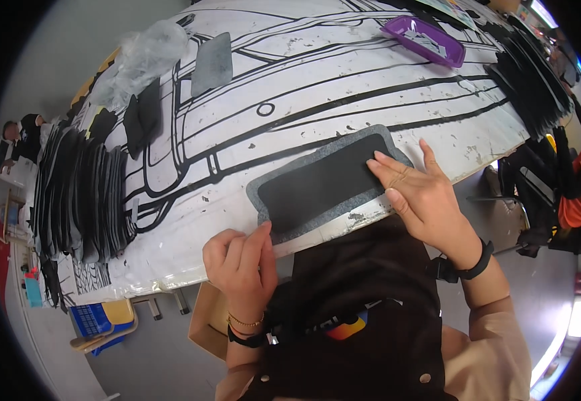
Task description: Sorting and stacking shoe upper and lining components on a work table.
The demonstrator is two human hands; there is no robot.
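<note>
A long dark panel lies at the table's near edge: a black rectangular sheet (324, 180) on top of a larger grey, speckled felt-like piece (261, 189) with rounded corners. My left hand (240, 264) is closed, thumb and forefinger pinching at the near left corner of the panel. My right hand (424, 200) has its fingers stretched out, the fingertips resting on the right end of the black sheet and the thumb beside its near edge.
Black and grey pieces stand in a long row (80, 194) on the left, with another stack (531, 87) at the far right. A purple tray (454, 60) holds small pale strips. A grey piece (212, 65) and a clear plastic bag (147, 60) lie farther back on the white table (190, 247).
</note>
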